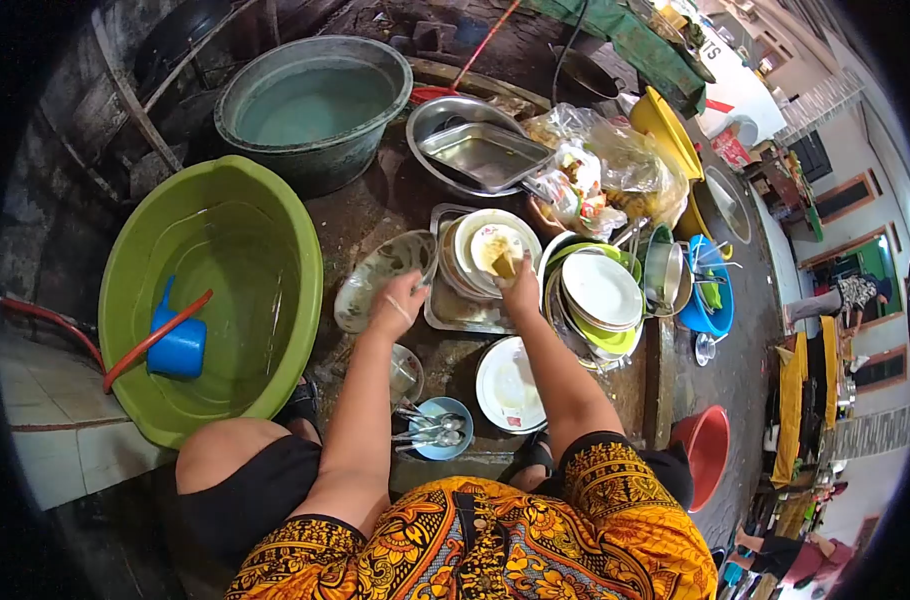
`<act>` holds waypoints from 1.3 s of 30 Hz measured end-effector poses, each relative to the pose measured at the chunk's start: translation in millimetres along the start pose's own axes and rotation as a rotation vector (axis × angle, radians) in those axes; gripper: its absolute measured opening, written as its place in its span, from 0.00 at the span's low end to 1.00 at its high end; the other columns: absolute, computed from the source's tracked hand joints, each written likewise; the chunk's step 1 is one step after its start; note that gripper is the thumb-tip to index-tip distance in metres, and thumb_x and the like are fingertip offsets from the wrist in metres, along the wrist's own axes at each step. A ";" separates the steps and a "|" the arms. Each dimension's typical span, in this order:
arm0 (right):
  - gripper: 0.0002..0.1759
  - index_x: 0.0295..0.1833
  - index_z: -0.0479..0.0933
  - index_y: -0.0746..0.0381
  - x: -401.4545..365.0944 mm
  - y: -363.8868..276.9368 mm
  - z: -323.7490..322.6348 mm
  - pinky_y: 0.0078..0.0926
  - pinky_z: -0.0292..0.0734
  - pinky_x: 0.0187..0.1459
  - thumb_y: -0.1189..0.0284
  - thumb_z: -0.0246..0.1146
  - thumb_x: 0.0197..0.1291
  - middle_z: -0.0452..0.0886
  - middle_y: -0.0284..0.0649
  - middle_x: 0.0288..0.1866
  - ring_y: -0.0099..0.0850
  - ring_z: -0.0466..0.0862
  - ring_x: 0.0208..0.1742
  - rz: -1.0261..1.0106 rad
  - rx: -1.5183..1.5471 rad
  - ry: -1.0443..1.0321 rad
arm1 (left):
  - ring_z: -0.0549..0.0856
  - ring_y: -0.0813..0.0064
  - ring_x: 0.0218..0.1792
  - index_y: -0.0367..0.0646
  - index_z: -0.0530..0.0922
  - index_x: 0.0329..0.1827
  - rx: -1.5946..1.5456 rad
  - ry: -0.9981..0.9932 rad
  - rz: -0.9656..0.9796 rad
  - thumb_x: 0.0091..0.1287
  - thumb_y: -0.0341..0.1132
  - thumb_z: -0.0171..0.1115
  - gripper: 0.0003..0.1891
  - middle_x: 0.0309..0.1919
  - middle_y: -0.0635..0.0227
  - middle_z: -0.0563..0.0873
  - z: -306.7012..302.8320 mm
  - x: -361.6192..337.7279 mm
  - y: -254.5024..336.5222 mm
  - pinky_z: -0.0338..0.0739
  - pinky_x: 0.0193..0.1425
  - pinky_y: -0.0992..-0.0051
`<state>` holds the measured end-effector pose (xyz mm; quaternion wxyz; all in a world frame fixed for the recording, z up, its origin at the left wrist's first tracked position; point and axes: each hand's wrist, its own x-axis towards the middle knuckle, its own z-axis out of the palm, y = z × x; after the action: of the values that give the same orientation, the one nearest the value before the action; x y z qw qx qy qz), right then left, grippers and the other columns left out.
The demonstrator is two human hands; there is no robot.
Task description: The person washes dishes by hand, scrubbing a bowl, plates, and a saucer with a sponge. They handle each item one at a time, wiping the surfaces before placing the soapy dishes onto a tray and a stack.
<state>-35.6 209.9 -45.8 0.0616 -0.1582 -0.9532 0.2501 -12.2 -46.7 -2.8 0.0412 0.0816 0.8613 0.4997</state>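
My left hand (402,303) is closed at the edge of a clear, patterned glass plate (360,290), which is tilted on the wet floor. Fingers of my right hand (521,291) close around a brownish-yellow piece, likely a sponge (504,264), over a small white bowl (487,242) with yellowish residue. That bowl tops a stack of dishes in a rectangular metal tray (472,319). Nearer me lie a white plate (505,385), a clear glass bowl (405,372) and a light blue bowl (457,408) holding several spoons.
On the left, a green tub (300,225) holds water and a blue dipper (178,345). A grey water basin (375,135) stands behind. Stacked plates (602,287), plastic bags (635,165), a blue basket (710,316) and a red basin (702,450) line the right. People are farther right.
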 end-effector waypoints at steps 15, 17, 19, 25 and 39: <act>0.30 0.43 0.76 0.67 77.9 53.3 11.7 0.33 0.71 0.48 0.52 0.64 0.41 0.78 0.53 0.41 0.44 0.78 0.45 0.371 -0.075 -0.014 | 0.68 0.66 0.57 0.48 0.78 0.39 0.668 0.034 -0.394 0.54 0.31 0.57 0.09 0.46 0.63 0.74 45.4 -44.6 -88.7 0.42 0.67 0.50; 0.30 0.42 0.77 0.67 83.4 47.2 7.6 0.33 0.71 0.48 0.52 0.66 0.39 0.78 0.53 0.41 0.45 0.78 0.44 0.300 -0.096 -0.127 | 0.64 0.65 0.60 0.49 0.77 0.44 0.657 -0.028 -0.466 0.54 0.33 0.57 0.13 0.52 0.63 0.70 42.7 -45.9 -82.4 0.42 0.66 0.49; 0.28 0.40 0.77 0.66 85.9 43.4 8.4 0.32 0.71 0.49 0.56 0.69 0.35 0.79 0.51 0.40 0.43 0.78 0.44 0.350 -0.017 -0.112 | 0.62 0.64 0.61 0.50 0.76 0.47 0.622 -0.006 -0.462 0.55 0.33 0.57 0.15 0.54 0.63 0.68 51.6 -42.5 -86.2 0.42 0.66 0.48; 0.22 0.35 0.77 0.70 108.4 63.0 31.3 0.28 0.73 0.37 0.71 0.73 0.30 0.80 0.42 0.32 0.32 0.80 0.33 0.587 0.460 -0.131 | 0.62 0.63 0.61 0.50 0.74 0.51 0.436 -0.004 -0.449 0.56 0.37 0.57 0.17 0.55 0.64 0.66 64.2 -30.9 -64.1 0.45 0.64 0.46; 0.15 0.35 0.78 0.65 105.4 70.3 43.6 0.31 0.74 0.24 0.73 0.69 0.38 0.80 0.38 0.29 0.33 0.79 0.24 0.603 0.771 -0.296 | 0.77 0.66 0.45 0.41 0.69 0.54 -0.307 0.012 -0.365 0.58 0.28 0.53 0.18 0.49 0.61 0.76 122.0 78.4 -45.7 0.73 0.45 0.70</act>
<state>-124.4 283.0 -114.5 -0.0953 -0.3549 -0.7020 0.6101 -75.3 49.5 -102.2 0.1374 -0.0855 0.7761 0.6095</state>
